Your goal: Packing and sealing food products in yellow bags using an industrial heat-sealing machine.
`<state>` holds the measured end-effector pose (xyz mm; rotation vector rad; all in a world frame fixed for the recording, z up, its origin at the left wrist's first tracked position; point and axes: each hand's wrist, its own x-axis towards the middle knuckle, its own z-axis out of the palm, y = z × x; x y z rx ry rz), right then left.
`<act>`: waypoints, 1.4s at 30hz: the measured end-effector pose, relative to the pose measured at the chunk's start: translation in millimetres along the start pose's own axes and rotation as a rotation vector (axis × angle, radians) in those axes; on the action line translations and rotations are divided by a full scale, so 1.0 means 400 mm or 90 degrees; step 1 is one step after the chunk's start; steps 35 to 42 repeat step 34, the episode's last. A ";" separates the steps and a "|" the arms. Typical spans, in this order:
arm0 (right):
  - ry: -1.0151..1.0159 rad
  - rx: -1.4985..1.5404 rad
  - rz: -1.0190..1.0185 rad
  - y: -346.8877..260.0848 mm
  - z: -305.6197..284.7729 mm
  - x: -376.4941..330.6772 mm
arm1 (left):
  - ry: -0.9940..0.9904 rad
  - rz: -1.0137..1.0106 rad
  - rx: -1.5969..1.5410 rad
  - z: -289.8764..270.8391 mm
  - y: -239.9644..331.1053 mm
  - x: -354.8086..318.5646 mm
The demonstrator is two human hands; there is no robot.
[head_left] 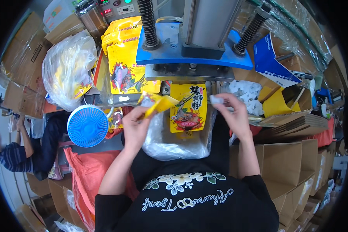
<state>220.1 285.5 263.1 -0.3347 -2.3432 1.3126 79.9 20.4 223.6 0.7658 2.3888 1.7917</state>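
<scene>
While just under the press (193, 42), left hand (137, 125) with yellow pouch (158, 104).

blue-topped press machine (193, 50) ahead, stacked cardboard boxes (297, 170) right, more cartons (23, 73) left, blue fan (87, 126), cluttered workroom

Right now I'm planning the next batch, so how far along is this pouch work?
Done: nothing clearly. In hand: left hand holds a yellow pouch, right hand pinches a small white packet. Left: stacked yellow pouches, white packets.
</scene>
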 end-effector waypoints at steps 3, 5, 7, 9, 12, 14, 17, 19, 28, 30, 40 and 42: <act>-0.138 -0.113 -0.051 -0.085 0.027 0.008 | -0.047 -0.045 -0.011 0.059 -0.032 -0.050; -0.197 -0.133 -0.090 -0.092 0.042 0.010 | -0.124 -0.092 -0.067 0.090 -0.039 -0.080; -0.294 -0.140 -0.103 -0.082 0.059 0.016 | -0.208 -0.076 -0.129 0.101 -0.029 -0.092; -0.317 -0.050 -0.036 -0.055 0.066 0.020 | -0.204 -0.058 -0.156 0.118 -0.061 -0.096; -0.279 0.062 0.032 -0.016 0.067 0.029 | -0.248 -0.149 -0.124 0.135 -0.061 -0.070; -0.162 0.001 -0.018 0.019 0.058 0.040 | -0.212 -0.220 -0.196 0.165 -0.055 -0.037; 0.021 -0.163 -0.005 0.024 -0.008 0.037 | -0.137 -0.288 -0.326 0.202 -0.028 0.015; 0.087 -0.298 0.070 0.020 -0.080 0.021 | -0.099 -0.371 -0.476 0.223 -0.018 0.044; -0.005 -0.534 0.099 0.146 -0.133 -0.044 | -0.133 -0.360 -0.467 0.221 -0.039 0.095; -0.018 -0.478 0.107 0.147 -0.111 -0.029 | -0.101 -0.160 -0.217 0.167 -0.032 0.119; 0.130 -0.453 0.015 0.182 -0.076 -0.009 | 0.088 0.161 0.465 0.034 -0.051 0.149; 0.130 -0.453 0.015 0.182 -0.076 -0.009 | 0.088 0.161 0.465 0.034 -0.051 0.149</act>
